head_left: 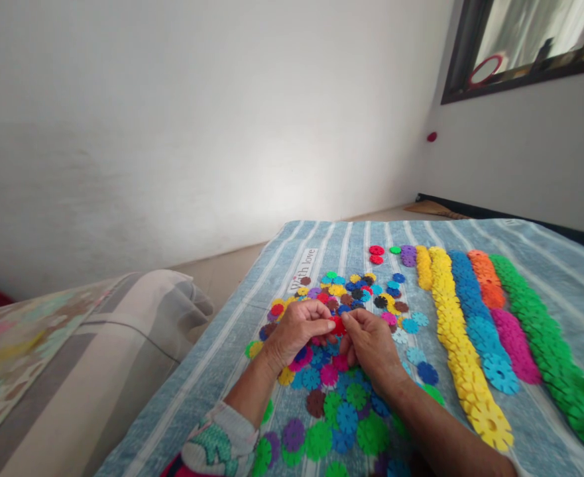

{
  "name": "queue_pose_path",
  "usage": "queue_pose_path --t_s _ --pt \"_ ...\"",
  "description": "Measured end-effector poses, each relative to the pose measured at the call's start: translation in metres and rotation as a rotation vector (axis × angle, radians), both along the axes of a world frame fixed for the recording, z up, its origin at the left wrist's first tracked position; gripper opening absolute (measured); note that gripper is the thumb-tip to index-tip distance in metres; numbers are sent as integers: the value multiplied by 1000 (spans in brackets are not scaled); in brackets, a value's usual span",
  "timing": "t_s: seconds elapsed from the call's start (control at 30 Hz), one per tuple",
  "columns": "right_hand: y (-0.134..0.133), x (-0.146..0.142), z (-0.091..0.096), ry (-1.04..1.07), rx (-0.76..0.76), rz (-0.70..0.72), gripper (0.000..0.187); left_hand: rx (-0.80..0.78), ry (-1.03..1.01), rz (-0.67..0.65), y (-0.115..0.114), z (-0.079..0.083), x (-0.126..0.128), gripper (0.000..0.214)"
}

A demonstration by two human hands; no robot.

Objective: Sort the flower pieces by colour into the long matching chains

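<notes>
A: What's in the pinch?

B: Red plastic snowflake disc [338,324], between the fingertips of the left hand [295,333] and right hand [370,344]. Mostly covered; can't tell if it's one piece or two joined.

A: Pose?

B: Can't read the tilt. Only a red edge shows between the fingertips.

A: Nearby?

B: Magenta disc [340,362] just below the right fingers, blue disc [320,358] just below the left. Loose mixed-colour discs [351,291] lie flat beyond the fingertips, some overlapping. Row of overlapped yellow discs [463,358] runs lengthwise, right of the right fingers.
</notes>
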State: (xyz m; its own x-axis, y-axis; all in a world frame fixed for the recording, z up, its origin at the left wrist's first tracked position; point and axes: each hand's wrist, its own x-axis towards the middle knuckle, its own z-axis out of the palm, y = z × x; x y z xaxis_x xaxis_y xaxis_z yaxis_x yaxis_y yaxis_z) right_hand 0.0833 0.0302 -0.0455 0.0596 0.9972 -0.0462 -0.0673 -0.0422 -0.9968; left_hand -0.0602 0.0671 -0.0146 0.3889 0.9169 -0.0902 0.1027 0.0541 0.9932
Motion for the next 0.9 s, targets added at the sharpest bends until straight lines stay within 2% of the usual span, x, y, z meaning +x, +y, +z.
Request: queue_pose_path --t_s 0.33,0.47,0.57,0.63,0.7,0.8,0.9 --pt "-1 1 3 58 -13 101 30 -25 -10 23 -1 -2 -1 17" --pt "0 4 4 37 5 58 29 15 60 33 0 1 -3 18" --pt "0 6 7 36 33 -4 30 102 142 167 6 -1 -6 19" --pt "0 7 9 48 46 -37 30 175 213 292 12 -6 -9 17" --pt "0 7 11 56 58 -64 31 271 295 353 17 -12 -11 13" --pt "1 8 10 62 67 -81 31 460 469 317 20 -18 -11 7" --pt "2 8 7 67 65 -81 29 625 735 225 15 -16 -8 8"
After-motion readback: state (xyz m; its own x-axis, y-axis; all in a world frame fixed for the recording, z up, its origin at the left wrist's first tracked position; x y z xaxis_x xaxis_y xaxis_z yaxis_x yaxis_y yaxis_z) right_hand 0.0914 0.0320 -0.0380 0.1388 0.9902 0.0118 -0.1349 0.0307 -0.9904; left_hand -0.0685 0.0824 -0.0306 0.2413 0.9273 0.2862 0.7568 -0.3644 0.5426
